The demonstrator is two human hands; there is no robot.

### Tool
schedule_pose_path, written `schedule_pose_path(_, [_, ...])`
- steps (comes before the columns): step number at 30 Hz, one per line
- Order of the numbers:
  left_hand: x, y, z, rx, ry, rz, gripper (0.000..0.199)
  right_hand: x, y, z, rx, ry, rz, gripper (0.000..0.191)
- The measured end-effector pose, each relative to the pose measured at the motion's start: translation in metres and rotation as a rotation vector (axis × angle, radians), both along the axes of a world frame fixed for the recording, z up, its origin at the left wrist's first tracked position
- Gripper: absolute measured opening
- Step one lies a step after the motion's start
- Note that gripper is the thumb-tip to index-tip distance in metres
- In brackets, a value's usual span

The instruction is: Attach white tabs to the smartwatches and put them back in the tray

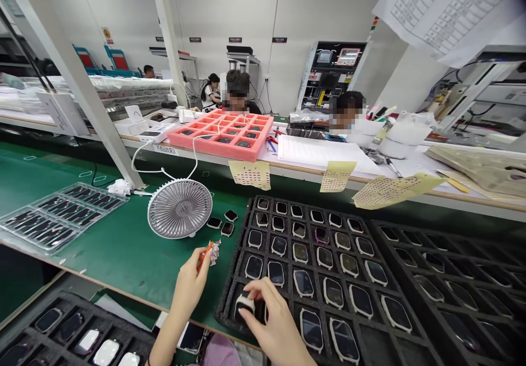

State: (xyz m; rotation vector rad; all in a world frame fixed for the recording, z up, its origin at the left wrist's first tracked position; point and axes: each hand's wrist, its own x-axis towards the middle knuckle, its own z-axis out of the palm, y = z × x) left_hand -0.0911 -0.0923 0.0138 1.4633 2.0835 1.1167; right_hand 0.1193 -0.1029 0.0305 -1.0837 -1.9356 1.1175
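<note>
1. Our right hand (267, 314) is closed on a white-rimmed watch (245, 304), with the fingers over its top, at a pocket near the lower left corner of the black foam tray (235, 259). If this small pinch slipped, the watch could strike the neighbouring screens and scratch them.
2. Our left hand (189, 284), at nine o'clock from the right, is closed on a small orange strip (204, 256). A cluster of paper tabs (214, 252) sits at its one o'clock. A loose grip could scatter these tabs across the tray or the mat.
3. At twelve o'clock from the left hand, three loose watches (222, 223) lie unprotected on the green mat (119, 267). A careless wrist could knock them together or off their spot.
4. Just left of them stands a round white fan (179, 208). Its white cable (164, 169) could snag a reaching arm and tip the fan onto them.
5. A second black tray (444, 267) lies at three o'clock, and another tray of watches (69, 333) lies at seven o'clock, so both sides are crowded.
6. At twelve o'clock, a pink foam tray (222, 136) sits on the far bench, with yellow paper notes (250, 174) hanging below it, and a co-worker (238, 95) sits beyond.
</note>
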Motion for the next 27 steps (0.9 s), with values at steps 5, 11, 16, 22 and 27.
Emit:
schedule_pose_path(5, [0.020,-0.007,0.020,0.050,-0.158,-0.138,0.039,-0.003,0.002,-0.009,-0.224,0.185,0.003,0.033])
schedule_pose_path(11, [0.068,-0.026,0.042,-0.134,-0.544,-0.504,0.041,0.012,0.014,0.014,-0.442,0.689,-0.186,0.026])
schedule_pose_path(16, [0.099,-0.028,0.052,-0.204,-0.631,-0.675,0.041,0.019,0.019,0.031,-0.629,0.908,-0.239,0.030])
schedule_pose_path(22, [0.105,-0.023,0.057,-0.184,-0.612,-0.698,0.043,0.018,0.019,0.035,-0.602,0.979,-0.287,0.031])
schedule_pose_path(27, [0.104,-0.024,0.057,-0.181,-0.652,-0.695,0.044,0.018,0.016,0.035,-0.585,0.998,-0.290,0.029])
